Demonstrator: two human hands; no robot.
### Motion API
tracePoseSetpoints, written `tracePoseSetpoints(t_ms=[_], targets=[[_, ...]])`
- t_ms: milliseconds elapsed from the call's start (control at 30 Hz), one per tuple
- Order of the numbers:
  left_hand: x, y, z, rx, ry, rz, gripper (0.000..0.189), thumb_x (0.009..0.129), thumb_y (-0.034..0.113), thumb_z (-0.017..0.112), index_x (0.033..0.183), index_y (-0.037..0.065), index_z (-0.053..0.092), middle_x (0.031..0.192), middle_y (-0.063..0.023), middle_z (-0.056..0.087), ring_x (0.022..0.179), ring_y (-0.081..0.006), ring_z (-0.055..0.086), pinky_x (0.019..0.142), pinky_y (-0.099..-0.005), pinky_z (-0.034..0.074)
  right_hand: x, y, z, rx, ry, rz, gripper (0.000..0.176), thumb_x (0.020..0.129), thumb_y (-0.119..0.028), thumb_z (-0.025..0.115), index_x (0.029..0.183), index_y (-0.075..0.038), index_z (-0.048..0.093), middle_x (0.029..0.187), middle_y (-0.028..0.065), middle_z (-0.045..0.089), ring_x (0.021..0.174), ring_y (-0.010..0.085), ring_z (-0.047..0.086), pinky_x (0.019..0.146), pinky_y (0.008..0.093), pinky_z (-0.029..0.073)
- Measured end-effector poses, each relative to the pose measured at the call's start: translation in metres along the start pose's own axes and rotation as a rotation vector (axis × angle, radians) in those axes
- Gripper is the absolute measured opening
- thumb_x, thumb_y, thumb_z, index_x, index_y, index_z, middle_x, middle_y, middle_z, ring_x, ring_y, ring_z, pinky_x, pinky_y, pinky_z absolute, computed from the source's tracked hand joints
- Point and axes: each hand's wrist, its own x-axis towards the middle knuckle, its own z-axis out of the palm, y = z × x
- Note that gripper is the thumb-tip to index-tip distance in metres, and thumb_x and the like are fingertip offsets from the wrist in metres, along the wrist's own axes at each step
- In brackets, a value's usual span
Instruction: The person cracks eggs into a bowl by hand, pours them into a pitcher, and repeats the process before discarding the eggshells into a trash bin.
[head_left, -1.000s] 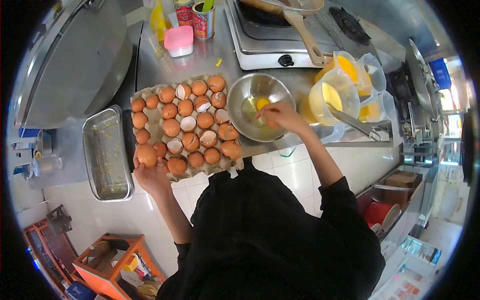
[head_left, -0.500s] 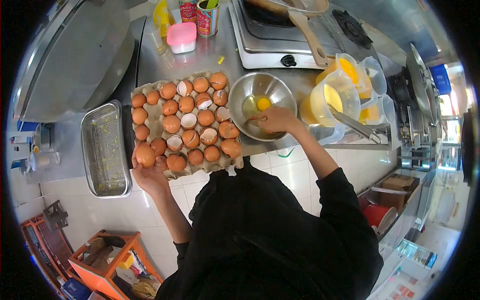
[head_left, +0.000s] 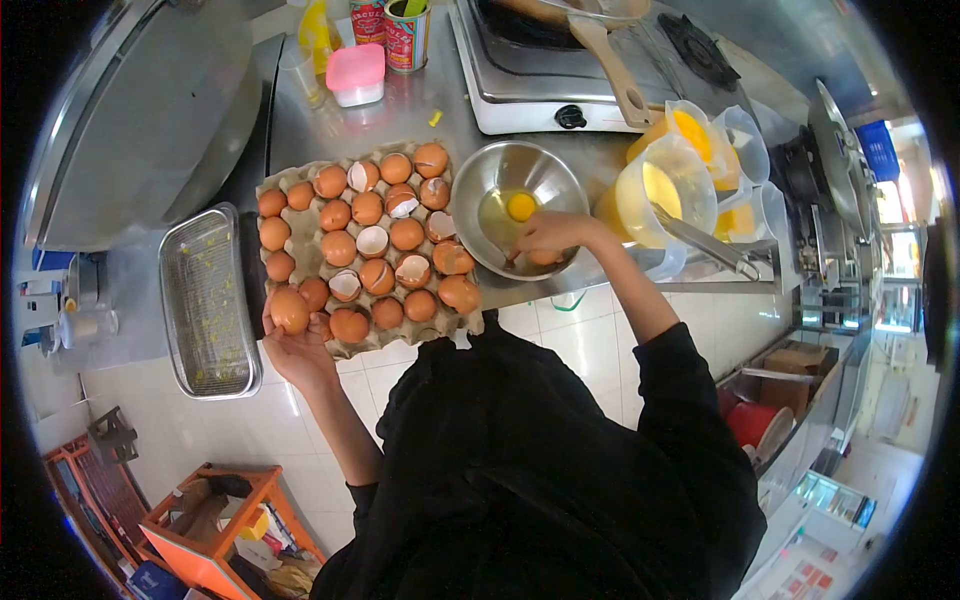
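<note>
My left hand point(head_left: 298, 345) curls round a brown egg point(head_left: 290, 310) at the near left corner of the cardboard egg tray point(head_left: 318, 262). Brown eggs and broken shells point(head_left: 373, 241) sit in its cups. My right hand point(head_left: 552, 234) is over the near side of a steel bowl point(head_left: 480, 165), fingertips pointing down inside it. A rounded brown thing that looks like an egg point(head_left: 545, 257) shows partly under the palm, with my fingers closed about it. In the bowl lies a raw egg with a whole yolk point(head_left: 521, 206) and clear white.
Plastic jugs of yellow liquid point(head_left: 628, 205), one with a metal-handled utensil point(head_left: 705, 240), stand right of the bowl. Behind is a gas stove point(head_left: 520, 110) with a pan. A wire-mesh tray point(head_left: 210, 300) lies left; a pink-lidded tub point(head_left: 356, 75) and tins point(head_left: 407, 40) stand at the back.
My right hand has shifted slightly right, its fingers now pointing more steeply down into the bowl, and the brown rounded thing under the palm shows more. My left hand keeps its egg in place.
</note>
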Motion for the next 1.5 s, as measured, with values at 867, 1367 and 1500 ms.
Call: tracePoseSetpoints(t_ms=[867, 1367, 1500], targets=[[-0.008, 0.003, -0.002, 0.049, 0.066, -0.012, 0.046, 0.081, 0.02, 0.035, 0.122, 0.0, 0.04, 0.121, -0.0155, 0.045, 0.103, -0.0252, 0.049, 0.079, -0.0337, 0.042, -0.073, -0.013, 0.01, 0.794, -0.094, -0.031, 0.046, 0.077, -0.018, 0.048, 0.121, -0.006, 0.053, 0.101, 0.0073, 0.059, 0.077, 0.0109, 0.055, 0.069, 0.0229, 0.045], [0.014, -0.01, 0.008, 0.059, -0.034, -0.108, 0.044, 0.082, 0.019, 0.036, 0.121, 0.0, 0.041, 0.12, -0.0131, 0.046, 0.103, -0.0247, 0.049, 0.078, -0.0333, 0.043, -0.097, -0.005, 0.045, 1.099, 0.004, -0.108, 0.054, 0.074, -0.019, 0.049, 0.127, -0.008, 0.042, 0.093, 0.0093, 0.057, 0.076, 0.0112, 0.054, 0.069, 0.0233, 0.044], [0.025, -0.013, 0.004, 0.072, -0.108, -0.128, 0.044, 0.082, 0.019, 0.036, 0.121, -0.001, 0.04, 0.119, -0.0148, 0.046, 0.103, -0.0267, 0.049, 0.082, -0.0354, 0.044, -0.093, -0.013, 0.049, 0.812, 0.09, 0.035, 0.056, 0.074, -0.024, 0.049, 0.127, -0.007, 0.041, 0.091, 0.0146, 0.059, 0.08, 0.0209, 0.058, 0.071, 0.0302, 0.045]])
